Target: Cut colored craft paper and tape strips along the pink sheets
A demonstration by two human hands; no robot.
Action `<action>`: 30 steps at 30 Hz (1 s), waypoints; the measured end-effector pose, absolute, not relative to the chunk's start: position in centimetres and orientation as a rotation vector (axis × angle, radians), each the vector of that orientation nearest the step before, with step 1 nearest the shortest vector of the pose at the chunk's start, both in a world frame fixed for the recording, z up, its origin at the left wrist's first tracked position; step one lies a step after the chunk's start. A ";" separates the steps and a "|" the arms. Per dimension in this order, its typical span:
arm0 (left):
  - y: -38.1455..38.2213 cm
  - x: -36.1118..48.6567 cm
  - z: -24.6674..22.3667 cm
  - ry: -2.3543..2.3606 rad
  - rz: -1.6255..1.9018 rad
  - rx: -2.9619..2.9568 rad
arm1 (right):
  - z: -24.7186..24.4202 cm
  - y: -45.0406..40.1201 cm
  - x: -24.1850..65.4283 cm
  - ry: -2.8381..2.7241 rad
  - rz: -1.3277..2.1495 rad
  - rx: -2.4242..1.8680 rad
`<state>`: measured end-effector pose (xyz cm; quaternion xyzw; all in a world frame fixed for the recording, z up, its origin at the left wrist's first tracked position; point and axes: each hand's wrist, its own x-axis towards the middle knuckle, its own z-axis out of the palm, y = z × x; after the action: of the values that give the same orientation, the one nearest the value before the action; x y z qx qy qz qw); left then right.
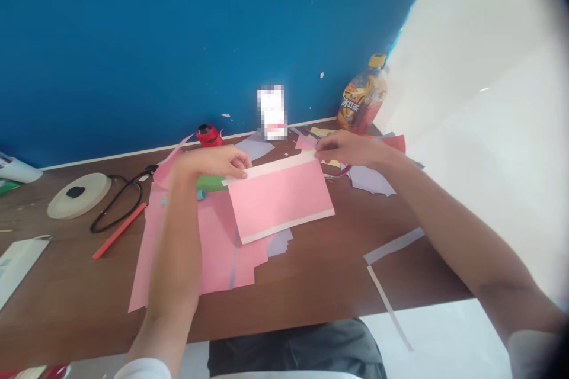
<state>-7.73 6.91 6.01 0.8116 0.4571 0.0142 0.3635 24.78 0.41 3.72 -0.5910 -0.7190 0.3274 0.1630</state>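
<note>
A pink rectangular sheet [282,198] has white strips along its upper and lower long edges. My left hand [220,163] pinches its upper left corner, fingers curled over the white strip. At the upper right corner my right hand [340,147] grips the same strip between thumb and fingers. The sheet is tilted, its right side higher in view. Beneath and to the left of it lies a larger pink paper [213,249] with a stepped edge, partly covered by my left forearm. A green piece [210,183] shows beside my left hand.
Two pale strips [393,246] [389,307] lie at the right, one hanging past the table edge. A drink bottle [362,95], paper scraps [368,179] and a red object [208,135] are at the back. Leftward are a tape roll [79,195], black cable [116,226] and red stick [120,230].
</note>
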 end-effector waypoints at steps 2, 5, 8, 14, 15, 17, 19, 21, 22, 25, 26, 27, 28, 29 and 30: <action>7.7 -6.8 4.3 1.050 -0.199 2.025 | 2.8 0.6 24.3 -2.115 0.937 -1.650; 8.2 -4.1 1.6 0.894 -0.138 2.013 | 1.9 0.8 23.8 -2.183 0.881 -1.591; 8.0 -1.4 -0.6 0.786 -0.001 2.091 | 1.7 0.8 23.7 -2.167 0.886 -1.608; 7.3 -0.2 -1.5 0.733 0.014 2.056 | 2.1 0.5 23.9 -2.247 0.790 -1.647; 7.2 -0.4 -1.4 0.721 -0.007 2.017 | 2.2 0.5 23.9 -2.272 0.734 -1.640; 7.1 -0.5 -1.1 0.664 -0.033 1.969 | 2.2 0.4 23.7 -2.294 0.651 -1.649; 6.9 -0.1 -1.0 0.607 0.036 1.973 | 2.0 0.4 23.5 -2.296 0.639 -1.668; 6.6 0.8 -1.2 0.597 0.209 1.976 | 1.6 0.5 23.3 -2.296 0.677 -1.666; 6.4 1.3 -1.4 0.608 0.299 1.966 | 1.4 0.5 23.2 -2.298 0.703 -1.658; 6.0 2.5 -2.0 0.670 0.446 1.936 | 1.1 0.7 23.1 -2.285 0.732 -1.655; 5.9 2.7 -2.1 0.692 0.457 1.936 | 1.1 0.7 23.1 -2.281 0.733 -1.656; 5.8 2.7 -2.2 0.711 0.456 1.938 | 1.1 0.7 23.2 -2.279 0.739 -1.654; 5.8 2.8 -2.2 0.729 0.450 1.940 | 1.2 0.6 23.2 -2.284 0.750 -1.647; 5.8 2.7 -2.2 0.742 0.440 1.942 | 1.3 0.6 23.2 -2.292 0.765 -1.639; 5.8 2.6 -2.2 0.751 0.427 1.945 | 1.4 0.5 23.2 -2.303 0.780 -1.633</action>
<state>2.63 5.80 -2.20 0.7991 0.3086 0.1752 0.4853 23.23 0.47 1.42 -0.5543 -0.7819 0.2648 0.1060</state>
